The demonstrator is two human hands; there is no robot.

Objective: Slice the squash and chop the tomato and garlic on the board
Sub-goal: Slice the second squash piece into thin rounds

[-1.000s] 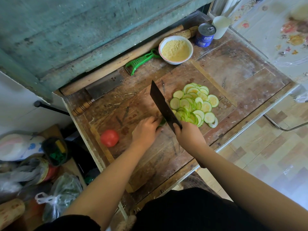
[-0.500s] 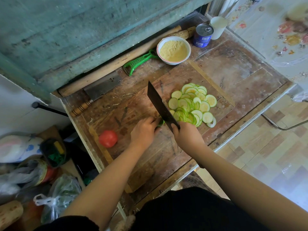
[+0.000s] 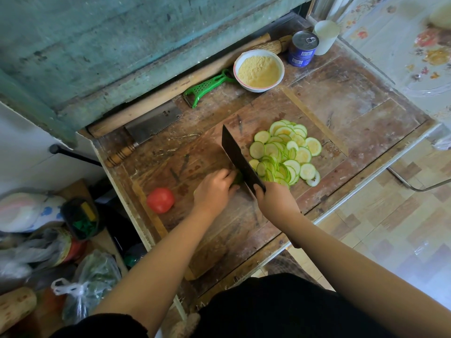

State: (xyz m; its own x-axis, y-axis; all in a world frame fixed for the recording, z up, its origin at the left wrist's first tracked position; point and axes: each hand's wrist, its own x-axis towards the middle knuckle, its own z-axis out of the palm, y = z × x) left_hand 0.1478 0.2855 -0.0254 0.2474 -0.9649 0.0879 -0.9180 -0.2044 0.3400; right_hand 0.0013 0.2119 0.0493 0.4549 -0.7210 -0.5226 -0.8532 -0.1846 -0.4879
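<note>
Green squash stub [image 3: 237,178] sat on the board [image 3: 195,154], your left hand [image 3: 214,191] curled over it. Your right hand [image 3: 274,200] gripped the cleaver [image 3: 240,162] beside the slices [image 3: 285,152]. Tomato [image 3: 160,200] sat left, near the desk [image 3: 353,113] edge.

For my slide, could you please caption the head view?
Right hand slices squash stub, held by left hand, with cleaver; tomato waits.
</note>
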